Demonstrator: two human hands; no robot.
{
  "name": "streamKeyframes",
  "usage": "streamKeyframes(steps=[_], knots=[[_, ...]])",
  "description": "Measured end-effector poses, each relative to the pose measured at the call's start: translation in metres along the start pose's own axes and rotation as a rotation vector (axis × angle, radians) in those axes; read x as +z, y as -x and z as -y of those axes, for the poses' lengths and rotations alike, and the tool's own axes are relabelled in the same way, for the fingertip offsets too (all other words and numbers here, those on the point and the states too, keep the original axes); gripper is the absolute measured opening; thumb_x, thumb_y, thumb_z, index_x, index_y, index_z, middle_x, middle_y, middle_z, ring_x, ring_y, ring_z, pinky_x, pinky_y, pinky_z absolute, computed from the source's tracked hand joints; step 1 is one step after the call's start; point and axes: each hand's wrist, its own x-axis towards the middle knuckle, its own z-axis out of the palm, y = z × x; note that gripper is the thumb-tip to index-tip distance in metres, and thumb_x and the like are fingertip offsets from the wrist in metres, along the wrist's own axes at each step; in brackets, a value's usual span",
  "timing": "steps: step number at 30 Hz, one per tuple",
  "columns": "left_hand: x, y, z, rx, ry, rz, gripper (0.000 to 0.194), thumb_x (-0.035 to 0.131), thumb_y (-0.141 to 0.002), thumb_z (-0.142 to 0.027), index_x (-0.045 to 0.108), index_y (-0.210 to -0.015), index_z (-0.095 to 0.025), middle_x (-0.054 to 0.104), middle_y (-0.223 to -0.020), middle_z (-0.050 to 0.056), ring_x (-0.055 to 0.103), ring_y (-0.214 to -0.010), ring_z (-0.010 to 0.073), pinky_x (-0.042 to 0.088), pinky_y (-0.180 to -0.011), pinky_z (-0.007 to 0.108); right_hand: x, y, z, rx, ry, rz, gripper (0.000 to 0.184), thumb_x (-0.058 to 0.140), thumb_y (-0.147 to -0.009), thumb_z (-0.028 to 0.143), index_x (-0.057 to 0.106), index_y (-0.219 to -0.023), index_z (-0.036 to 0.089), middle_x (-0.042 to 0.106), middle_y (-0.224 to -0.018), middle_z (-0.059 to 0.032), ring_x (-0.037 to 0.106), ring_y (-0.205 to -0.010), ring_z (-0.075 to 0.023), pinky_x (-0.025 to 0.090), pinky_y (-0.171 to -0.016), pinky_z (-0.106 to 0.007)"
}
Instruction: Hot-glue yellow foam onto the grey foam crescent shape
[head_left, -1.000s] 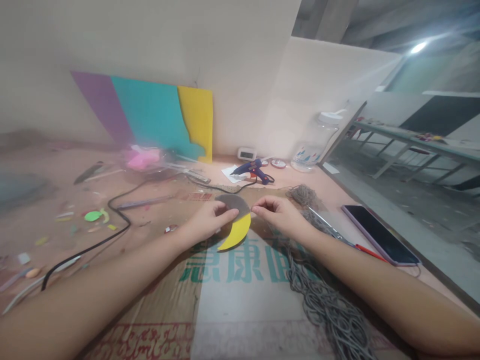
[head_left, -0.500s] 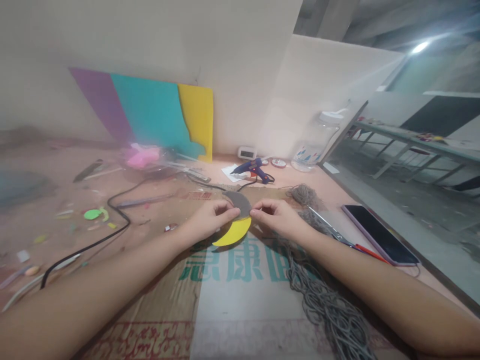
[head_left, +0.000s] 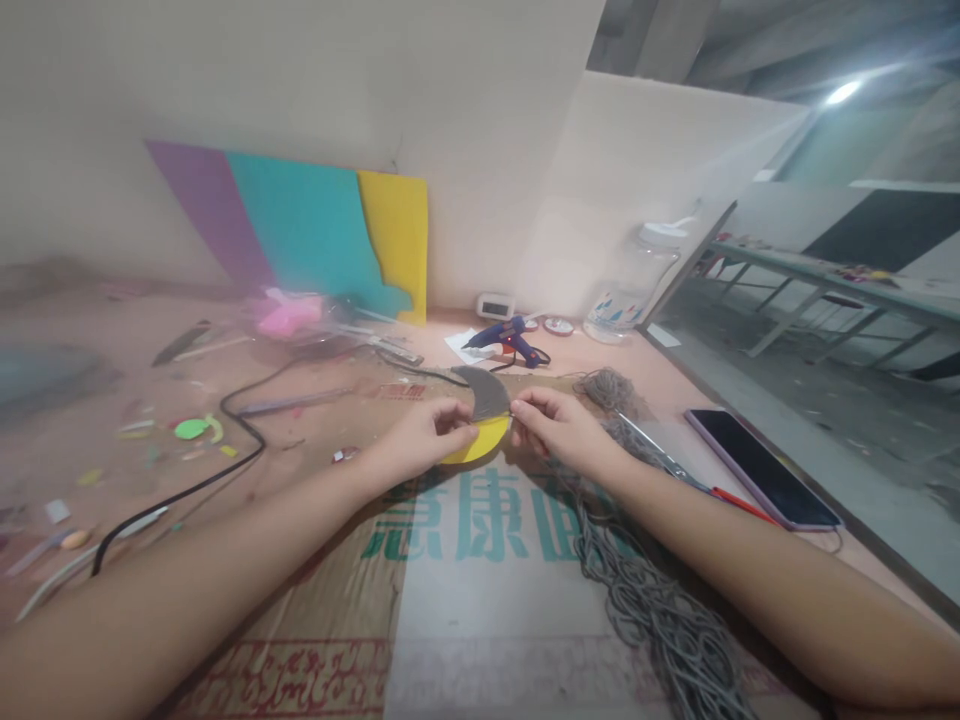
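Note:
A crescent-shaped cutout (head_left: 480,442) is held a little above the cardboard. Its lower part is bare yellow, while its upper part is covered in grey yarn (head_left: 489,390). My left hand (head_left: 426,436) pinches the crescent's left edge between thumb and fingers. At the right edge, my right hand (head_left: 559,424) is closed in a pinch where the yarn meets the yellow; its fingertips partly hide the strand. From below that hand, loose grey yarn (head_left: 660,610) trails toward me in a tangled heap.
Behind the crescent a blue glue gun (head_left: 499,335) lies on white paper. Scissors (head_left: 667,465) and a phone (head_left: 761,468) lie to the right. A black cable (head_left: 247,440) crosses the scrap-strewn left side. A clear plastic jar (head_left: 630,285) stands at the back right.
The crescent has moved slightly up and to the right and turned a little. My left hand now covers its lower tip. My right hand has shifted slightly right and its fingers have curled more.

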Motion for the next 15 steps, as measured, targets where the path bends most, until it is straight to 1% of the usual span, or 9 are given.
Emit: streamKeyframes(steps=[3, 4, 8, 10, 12, 15], knots=[[-0.0005, -0.0008, 0.0015, -0.004, 0.007, -0.021, 0.023, 0.061, -0.072, -0.033, 0.058, -0.085, -0.014, 0.058, -0.073, 0.0, 0.053, -0.064, 0.0115, 0.04, -0.056, 0.021, -0.003, -0.0019, 0.0001, 0.015, 0.033, -0.016, 0.028, 0.058, -0.083, 0.045, 0.059, -0.086, 0.017, 0.05, -0.055, 0.0055, 0.041, -0.043, -0.0086, 0.033, -0.043, -0.022], [-0.0006, -0.0008, 0.0018, -0.008, 0.005, -0.02, 0.023, 0.061, -0.072, -0.032, 0.058, -0.086, -0.014, 0.057, -0.072, -0.001, 0.052, -0.062, 0.0112, 0.039, -0.055, 0.02, -0.0043, -0.0026, 0.0, 0.011, 0.065, -0.035, 0.027, 0.061, -0.081, 0.043, 0.062, -0.087, 0.017, 0.051, -0.056, 0.005, 0.042, -0.046, -0.0094, 0.035, -0.045, -0.022], [-0.0007, -0.0005, 0.0017, -0.011, -0.008, 0.007, 0.021, 0.061, -0.071, -0.031, 0.058, -0.084, -0.014, 0.056, -0.071, -0.002, 0.051, -0.061, 0.0104, 0.038, -0.054, 0.02, -0.0069, -0.0043, 0.0022, -0.004, 0.194, -0.112, 0.026, 0.067, -0.074, 0.038, 0.068, -0.088, 0.016, 0.062, -0.069, -0.0008, 0.053, -0.061, -0.0145, 0.041, -0.055, -0.026], [-0.0004, 0.0002, 0.0006, -0.013, -0.005, 0.014, 0.021, 0.061, -0.07, -0.03, 0.058, -0.084, -0.014, 0.056, -0.07, -0.002, 0.051, -0.061, 0.0103, 0.038, -0.055, 0.02, -0.0062, -0.0041, 0.0044, 0.016, 0.2, -0.105, 0.025, 0.068, -0.072, 0.036, 0.069, -0.087, 0.017, 0.065, -0.074, -0.0022, 0.056, -0.066, -0.0162, 0.043, -0.058, -0.027], [-0.0001, 0.0012, -0.001, -0.026, -0.002, 0.019, 0.023, 0.062, -0.069, -0.031, 0.057, -0.084, -0.014, 0.055, -0.068, -0.003, 0.051, -0.06, 0.0099, 0.037, -0.055, 0.02, -0.0049, -0.0033, 0.0065, 0.051, 0.196, -0.089, 0.024, 0.069, -0.07, 0.036, 0.069, -0.083, 0.017, 0.065, -0.073, -0.0019, 0.056, -0.065, -0.0157, 0.043, -0.057, -0.026], [0.0001, 0.0025, -0.0034, -0.057, -0.007, 0.027, 0.027, 0.064, -0.068, -0.034, 0.057, -0.085, -0.014, 0.053, -0.066, -0.004, 0.049, -0.057, 0.0097, 0.036, -0.053, 0.02, -0.0038, -0.0022, 0.0072, 0.096, 0.202, -0.087, 0.025, 0.066, -0.072, 0.039, 0.068, -0.079, 0.016, 0.06, -0.064, 0.0007, 0.049, -0.055, -0.0122, 0.037, -0.051, -0.024]])
